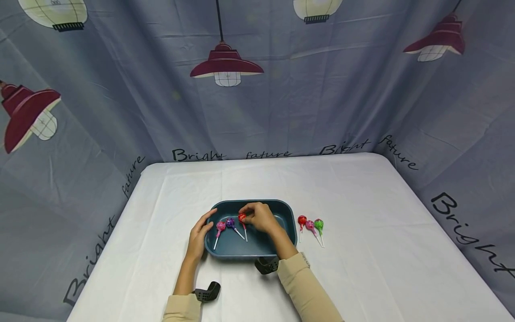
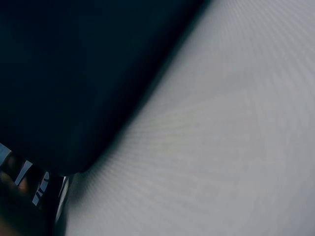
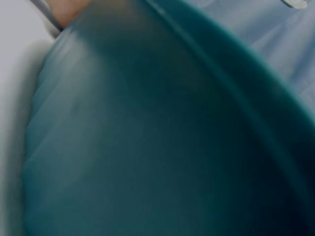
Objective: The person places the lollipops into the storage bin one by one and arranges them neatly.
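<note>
A dark teal tray (image 1: 257, 255) sits on the white table, its wall also filling much of the right wrist view. My left hand (image 1: 197, 237) rests at its left side, with straight fingers over the rim. Inside the tray, my right hand (image 1: 260, 218) pinches the wrapped head of a red lollipop (image 1: 242, 218) between thumb and fingers; its white stick points toward me. Left of it in the tray lie a purple lollipop (image 1: 230, 222) and a pink lollipop (image 1: 220, 226). The left wrist view has the tray's dark outer wall (image 2: 88, 73) beside the tablecloth.
Just right of the tray, another red lollipop (image 1: 301, 220), a pink one (image 1: 310, 225) and a green one (image 1: 318, 224) lie close together on the white tablecloth (image 1: 386, 268). A grey curtain (image 1: 281, 103) printed with lamps stands behind and around the table.
</note>
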Available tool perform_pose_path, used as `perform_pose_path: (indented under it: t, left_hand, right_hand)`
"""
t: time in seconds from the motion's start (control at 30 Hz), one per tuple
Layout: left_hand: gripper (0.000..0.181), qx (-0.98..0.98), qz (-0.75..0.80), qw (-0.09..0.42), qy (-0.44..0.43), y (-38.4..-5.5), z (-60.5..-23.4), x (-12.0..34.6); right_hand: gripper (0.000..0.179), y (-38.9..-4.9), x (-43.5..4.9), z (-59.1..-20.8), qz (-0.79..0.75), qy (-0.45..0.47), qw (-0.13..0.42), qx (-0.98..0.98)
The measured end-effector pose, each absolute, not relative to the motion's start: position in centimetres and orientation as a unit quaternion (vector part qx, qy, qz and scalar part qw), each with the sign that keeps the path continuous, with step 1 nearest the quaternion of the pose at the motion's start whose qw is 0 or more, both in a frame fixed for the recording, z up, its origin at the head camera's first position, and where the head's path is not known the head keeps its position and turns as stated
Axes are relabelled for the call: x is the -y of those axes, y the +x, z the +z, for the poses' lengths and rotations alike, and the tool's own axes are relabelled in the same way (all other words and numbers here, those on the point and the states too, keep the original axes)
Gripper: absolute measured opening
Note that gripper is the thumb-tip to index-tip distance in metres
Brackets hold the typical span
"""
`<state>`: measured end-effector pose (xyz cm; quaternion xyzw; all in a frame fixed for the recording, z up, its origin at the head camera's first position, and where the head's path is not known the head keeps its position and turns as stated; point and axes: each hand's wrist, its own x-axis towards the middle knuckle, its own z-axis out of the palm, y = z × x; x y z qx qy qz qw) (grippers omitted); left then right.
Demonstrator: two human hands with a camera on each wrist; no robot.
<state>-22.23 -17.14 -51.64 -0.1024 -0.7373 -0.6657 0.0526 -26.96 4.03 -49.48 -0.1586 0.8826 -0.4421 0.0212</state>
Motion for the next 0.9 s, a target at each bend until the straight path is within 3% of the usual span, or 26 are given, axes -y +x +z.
perform_pose_path:
  t: [0.53,0.9]
  left_hand:
    - [0.037,0.74,-0.664,0.05,-0.099,-22.2,-51.7,17.1]
    - [0.037,0.739,-0.664,0.067,-0.092,-23.5,-54.6,17.6]
  right_hand:
    - [0.015,-27.1,-3.8,-49.7,-0.409,-0.159,0.038,-0.898]
    - [0.014,-27.0,-3.5,-49.7,-0.406,-0.168,0.048,-0.897]
